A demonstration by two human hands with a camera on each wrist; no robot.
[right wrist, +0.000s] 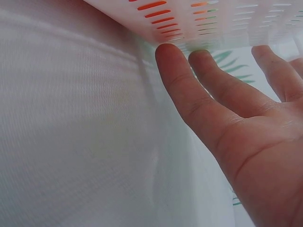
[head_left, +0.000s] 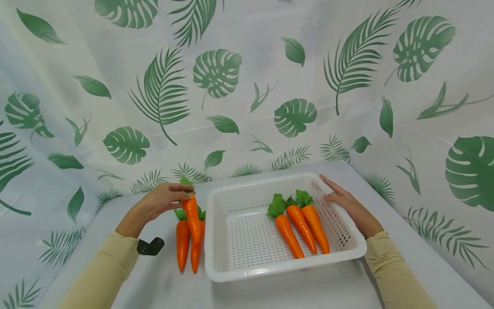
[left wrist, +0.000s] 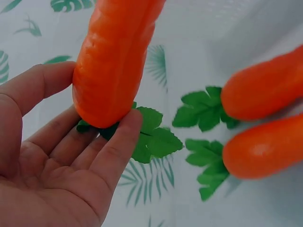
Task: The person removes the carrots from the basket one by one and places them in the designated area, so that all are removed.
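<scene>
My left hand (head_left: 164,199) pinches an orange carrot (head_left: 191,216) by its thick top end, just below the green leaves; the thumb and fingers show on either side of it in the left wrist view. Its tip points down and overlaps two carrots (head_left: 182,246) lying side by side on the table. At the right, my right hand (head_left: 349,208) holds the side rim of a white plastic basket (head_left: 266,273), thumb over the edge. The other fingertips (right wrist: 171,59) meet the outer wall from below in the right wrist view. Three carrots (head_left: 297,229) lie inside the basket's right half.
The basket stands on a white-covered table (head_left: 162,283), close to the right of the loose carrots. Behind and at both sides hangs a white curtain (head_left: 254,64) printed with green leaves. A black wrist mount (head_left: 150,246) sticks out from the left sleeve.
</scene>
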